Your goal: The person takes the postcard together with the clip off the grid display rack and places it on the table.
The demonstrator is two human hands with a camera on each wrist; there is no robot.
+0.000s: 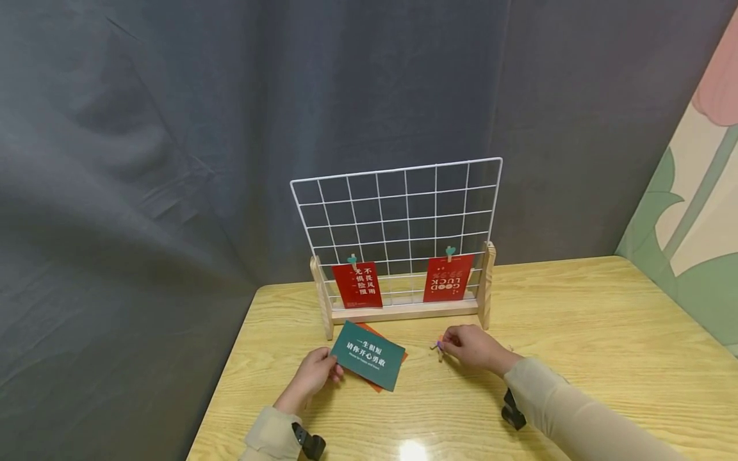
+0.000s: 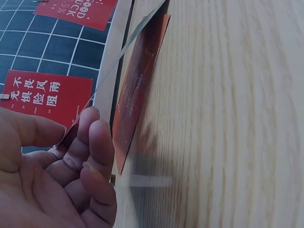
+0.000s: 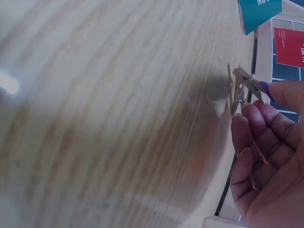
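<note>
Green card (image 1: 369, 356) held, wooden clothespin (image 3: 248, 81) pinched

We see a pale yellow wooden tabletop (image 1: 576, 320), grained yet smooth, with enough gloss to throw back a bright spot. The dark blue-grey cloth curtain (image 1: 230, 96) looks matt and creased. We take the white square-meshed wire grid (image 1: 408, 218) for smooth coated metal, its pale stand (image 1: 406, 311) for plain grained wood. The dark green rectangular card (image 1: 369, 355) and two red rectangular cards (image 1: 357, 285) look like smooth stiff paper. We find bare wood and a shiny metal spring on the small clothes-peg (image 3: 249, 82).
</note>
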